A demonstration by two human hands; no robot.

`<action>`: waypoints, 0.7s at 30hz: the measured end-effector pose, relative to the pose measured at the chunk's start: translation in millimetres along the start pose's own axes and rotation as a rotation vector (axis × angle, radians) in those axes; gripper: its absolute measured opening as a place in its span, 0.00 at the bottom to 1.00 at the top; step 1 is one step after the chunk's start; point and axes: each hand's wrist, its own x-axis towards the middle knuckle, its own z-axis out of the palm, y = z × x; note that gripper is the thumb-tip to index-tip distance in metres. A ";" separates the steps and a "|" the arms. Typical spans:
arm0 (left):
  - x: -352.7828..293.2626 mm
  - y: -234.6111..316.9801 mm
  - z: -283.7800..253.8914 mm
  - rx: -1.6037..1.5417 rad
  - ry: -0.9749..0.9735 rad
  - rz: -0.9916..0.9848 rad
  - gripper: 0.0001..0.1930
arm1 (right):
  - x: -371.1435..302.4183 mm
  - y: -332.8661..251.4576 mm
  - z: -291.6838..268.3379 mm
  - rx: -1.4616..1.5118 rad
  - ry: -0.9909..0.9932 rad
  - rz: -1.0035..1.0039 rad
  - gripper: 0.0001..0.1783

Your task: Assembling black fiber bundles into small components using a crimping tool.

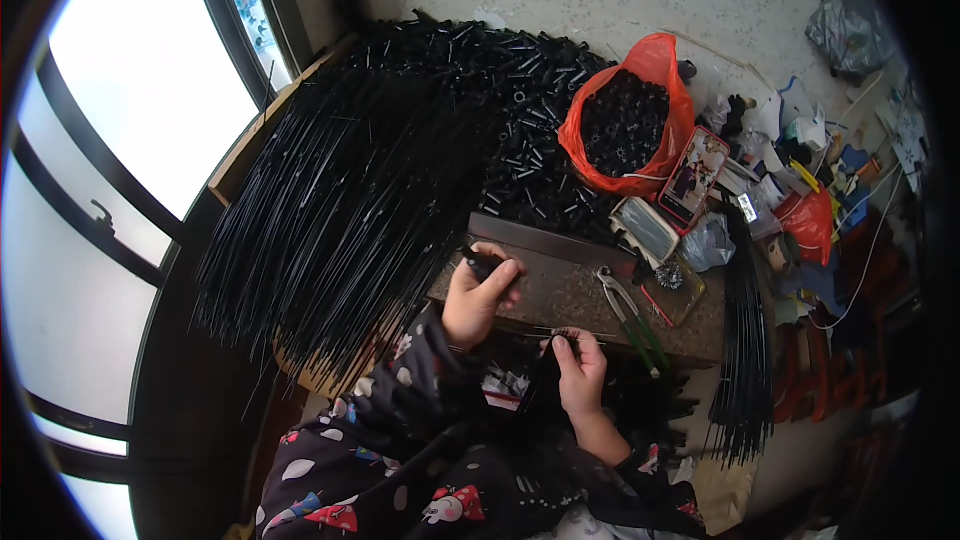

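Observation:
My left hand [478,302] is closed around a short black tubular piece [486,265], above the front edge of the worktable. Lower and to the right, my right hand [580,372] pinches several thin wire-like rods [592,334] between thumb and fingers. Long thin black rods [330,210] lie in a thick bundle to the left of my left hand. Behind the hands spreads a heap of short black tubular pieces [525,155]. A pair of pincers [632,320] with green handles rests on the worktable [535,275], just beyond my right hand.
A red plastic bag [571,152] of small black parts stands at the back. Right of it are a phone [692,178] showing a picture, a clear-lidded box [645,228] and mixed clutter [800,195]. Another bundle of black rods [745,340] hangs over the right side. Windows [130,90] line the left.

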 end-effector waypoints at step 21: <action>-24.9 -48.4 -26.6 -0.449 -0.333 -0.508 0.09 | -2.1 0.9 13.8 0.290 0.083 0.016 0.10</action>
